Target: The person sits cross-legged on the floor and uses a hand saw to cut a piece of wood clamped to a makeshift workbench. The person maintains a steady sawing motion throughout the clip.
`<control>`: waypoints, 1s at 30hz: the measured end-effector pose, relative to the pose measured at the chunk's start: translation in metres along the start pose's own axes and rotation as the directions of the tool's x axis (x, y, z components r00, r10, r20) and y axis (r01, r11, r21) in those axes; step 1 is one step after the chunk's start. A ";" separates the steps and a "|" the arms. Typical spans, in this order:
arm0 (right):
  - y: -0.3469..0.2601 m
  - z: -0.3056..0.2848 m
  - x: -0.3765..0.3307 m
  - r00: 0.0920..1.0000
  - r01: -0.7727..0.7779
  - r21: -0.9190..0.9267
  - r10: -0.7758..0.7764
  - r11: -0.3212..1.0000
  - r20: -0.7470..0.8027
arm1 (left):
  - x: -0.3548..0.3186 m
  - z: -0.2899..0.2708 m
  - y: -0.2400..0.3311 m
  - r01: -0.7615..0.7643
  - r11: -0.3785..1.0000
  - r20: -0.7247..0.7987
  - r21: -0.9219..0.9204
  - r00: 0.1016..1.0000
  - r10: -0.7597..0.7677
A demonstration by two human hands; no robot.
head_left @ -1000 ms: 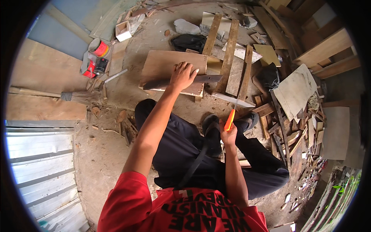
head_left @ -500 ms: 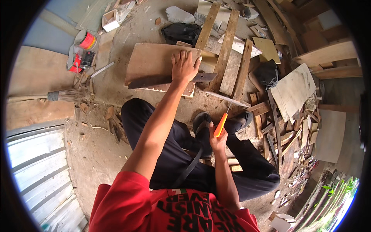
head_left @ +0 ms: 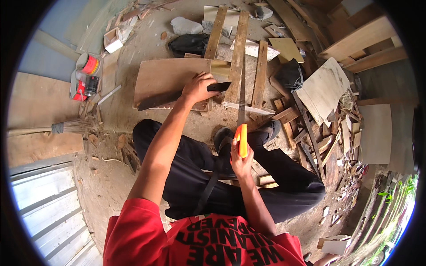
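The saw [head_left: 241, 134], just right of the frame's centre, could nick the bare left hand [head_left: 199, 88] if its blade [head_left: 241, 116] swings left; the dark strip [head_left: 160, 100] could slip, as only that hand seems to steady it. The saw has an orange handle and a thin grey blade pointing up-frame. The right hand [head_left: 242, 162] wraps the handle; the left grasps the strip over a brown board [head_left: 166, 75], upper centre.
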State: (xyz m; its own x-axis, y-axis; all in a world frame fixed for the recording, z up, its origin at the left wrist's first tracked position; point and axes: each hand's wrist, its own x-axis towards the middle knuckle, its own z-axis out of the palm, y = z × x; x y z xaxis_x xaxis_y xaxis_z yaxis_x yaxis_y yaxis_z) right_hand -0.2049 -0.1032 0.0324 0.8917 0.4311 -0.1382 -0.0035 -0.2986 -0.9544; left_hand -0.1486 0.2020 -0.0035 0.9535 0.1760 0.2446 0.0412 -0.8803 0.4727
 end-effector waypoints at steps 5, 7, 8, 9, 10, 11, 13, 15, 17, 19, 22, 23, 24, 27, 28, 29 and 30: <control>-0.012 -0.005 -0.026 0.995 0.086 -0.199 -0.095 0.976 -0.038 | -0.013 -0.008 -0.008 -0.023 0.999 0.011 0.031 1.000 0.023; -0.021 -0.005 -0.029 0.998 0.059 -0.142 -0.063 0.988 -0.022 | -0.019 -0.006 -0.006 0.007 0.998 -0.015 0.056 1.000 -0.006; -0.025 -0.006 -0.030 0.999 0.046 -0.116 -0.048 0.992 -0.012 | -0.022 -0.004 -0.003 0.043 0.998 -0.025 0.051 0.999 -0.042; -0.021 -0.001 -0.031 1.000 0.025 -0.087 -0.026 0.996 -0.008 | -0.024 -0.003 -0.002 0.079 0.996 -0.035 0.047 0.996 -0.077; -0.022 0.001 -0.032 0.998 0.056 -0.106 -0.056 0.993 0.000 | -0.022 -0.001 0.000 0.124 0.992 -0.049 0.037 0.991 -0.122; -0.023 0.002 -0.033 0.996 0.088 -0.125 -0.087 0.988 0.008 | -0.020 0.001 0.003 0.168 0.985 -0.064 0.027 0.984 -0.166; -0.030 0.005 -0.033 0.991 0.137 -0.143 -0.134 0.980 0.028 | -0.015 0.002 0.004 0.251 0.968 -0.073 0.021 0.966 -0.249; -0.028 0.008 -0.032 0.991 0.125 -0.133 -0.117 0.983 0.065 | -0.011 0.001 0.002 0.269 0.962 -0.030 0.034 0.963 -0.268; -0.024 0.010 -0.029 0.989 0.133 -0.131 -0.123 0.982 0.079 | -0.007 0.001 0.011 0.236 0.967 -0.038 0.095 0.972 -0.233; -0.022 0.012 -0.027 0.984 0.167 -0.132 -0.157 0.977 0.081 | -0.012 0.004 0.018 0.234 0.965 -0.095 0.115 0.970 -0.224; -0.020 0.013 -0.023 0.982 0.176 -0.152 -0.162 0.973 0.098 | -0.016 0.007 0.020 0.218 0.961 -0.171 0.172 0.967 -0.189; -0.019 0.012 -0.022 0.981 0.177 -0.133 -0.165 0.975 0.101 | -0.016 0.006 0.023 0.228 0.959 -0.172 0.170 0.965 -0.199; -0.017 0.011 -0.022 0.980 0.179 -0.114 -0.168 0.977 0.104 | -0.015 0.005 0.026 0.239 0.957 -0.174 0.167 0.962 -0.210; -0.018 0.006 -0.024 0.980 0.174 -0.118 -0.161 0.978 0.117 | -0.015 0.002 0.027 0.261 0.958 -0.146 0.116 0.959 -0.243; -0.019 0.004 -0.025 0.980 0.171 -0.129 -0.156 0.977 0.121 | -0.015 0.001 0.027 0.264 0.957 -0.144 0.117 0.958 -0.246; -0.017 0.002 -0.027 0.982 0.154 -0.134 -0.137 0.979 0.126 | -0.014 0.000 0.028 0.267 0.956 -0.142 0.118 0.958 -0.250; -0.016 -0.001 -0.028 0.984 0.137 -0.140 -0.119 0.981 0.131 | -0.014 0.000 0.028 0.271 0.955 -0.140 0.118 0.957 -0.254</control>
State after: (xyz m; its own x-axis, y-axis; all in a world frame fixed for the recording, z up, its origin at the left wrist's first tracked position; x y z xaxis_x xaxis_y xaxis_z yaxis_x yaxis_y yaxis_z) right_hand -0.2292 -0.1117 0.0515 0.8189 0.5711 -0.0571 0.1822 -0.3529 -0.9178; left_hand -0.1612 0.1746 0.0062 0.8604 0.4535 0.2322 0.3330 -0.8455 0.4175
